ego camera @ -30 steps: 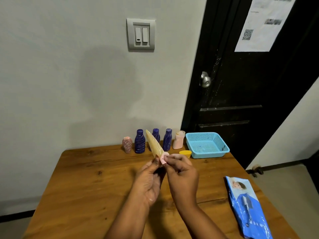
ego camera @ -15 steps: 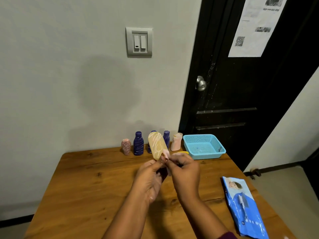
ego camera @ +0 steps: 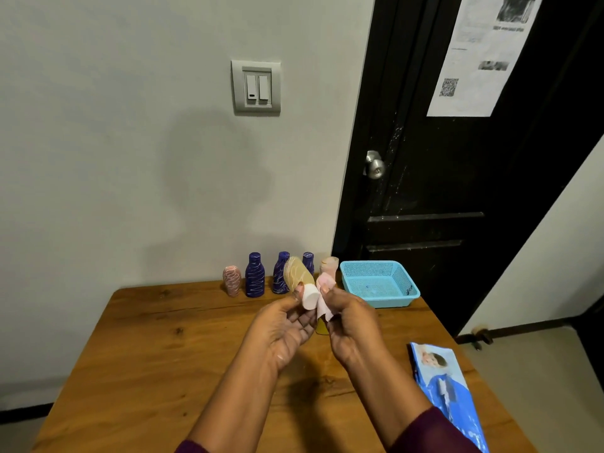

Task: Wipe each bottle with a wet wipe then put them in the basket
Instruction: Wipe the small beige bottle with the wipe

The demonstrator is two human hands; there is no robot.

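One bottle in left hand | wipe in right hand

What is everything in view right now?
table: one, brown
tan bottle: one, tan, white cap, held above table
wet wipe: one, pale pink, held beside that cap
blue bottles: three, dark blue, table's back edge
pink bottles: two, pink, either end of that row
basket: one, light blue, table's back right
wipes pack: one, blue, table's right edge
yellow item: one, yellow, on table, mostly hidden
door: one, black, behind basket
light switch: one, grey, wall
left hand: one, holds tan bottle
right hand: one, pinches wet wipe
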